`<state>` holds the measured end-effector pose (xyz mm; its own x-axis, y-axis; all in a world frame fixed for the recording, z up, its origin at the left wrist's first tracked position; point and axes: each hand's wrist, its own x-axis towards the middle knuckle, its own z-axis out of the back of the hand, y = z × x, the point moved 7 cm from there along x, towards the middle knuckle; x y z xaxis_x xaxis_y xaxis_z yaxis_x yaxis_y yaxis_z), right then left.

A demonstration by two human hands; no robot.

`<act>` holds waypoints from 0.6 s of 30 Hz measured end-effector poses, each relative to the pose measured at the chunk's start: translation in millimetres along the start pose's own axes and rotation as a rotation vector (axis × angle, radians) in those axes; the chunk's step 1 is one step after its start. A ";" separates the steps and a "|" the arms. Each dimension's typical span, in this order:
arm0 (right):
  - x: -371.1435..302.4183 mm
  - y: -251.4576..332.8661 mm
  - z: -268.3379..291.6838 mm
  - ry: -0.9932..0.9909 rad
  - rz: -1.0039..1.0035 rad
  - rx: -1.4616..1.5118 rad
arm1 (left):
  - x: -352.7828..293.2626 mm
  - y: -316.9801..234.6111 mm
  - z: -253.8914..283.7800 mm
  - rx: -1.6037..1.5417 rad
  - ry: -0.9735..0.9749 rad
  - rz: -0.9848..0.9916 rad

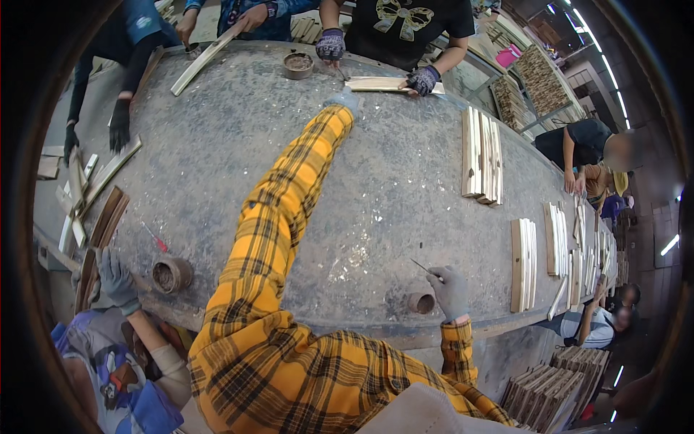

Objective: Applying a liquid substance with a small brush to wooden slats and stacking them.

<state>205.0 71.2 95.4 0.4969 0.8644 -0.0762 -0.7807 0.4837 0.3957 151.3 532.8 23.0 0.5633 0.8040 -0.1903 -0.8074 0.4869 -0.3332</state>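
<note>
My left hand (343, 99), in a pale grey glove, stretches far across the table to the left end of a light wooden strip (383, 84). Its fingers are too indistinct to show whether they grip the strip. A co-worker's gloved hand (423, 79) lies on that same strip, while their other hand (331, 46) holds a small thin tool. Close to the near edge, my right hand (451, 291), also grey-gloved, is closed around a thin pointed tool (419, 265), its tip directed up and left. Beside that hand stands a small round pot (420, 303).
Bundled wooden strips (481, 157) and more stacks (523, 265) line the table's right side. Another brown pot (172, 275) and a red-handled tool (160, 244) lie at left. Co-workers surround the table; one handles loose strips (81, 192) at far left.
</note>
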 end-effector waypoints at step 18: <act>48.0 -29.1 -29.6 0.096 -0.068 -0.028 | -175.8 54.6 -27.0 -0.448 -0.594 -0.132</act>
<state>240.3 102.6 53.2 0.5115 0.8381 -0.1894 -0.7576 0.5439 0.3610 12.9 408.8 13.4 0.3589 0.8591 0.3649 -0.5194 0.5086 -0.6867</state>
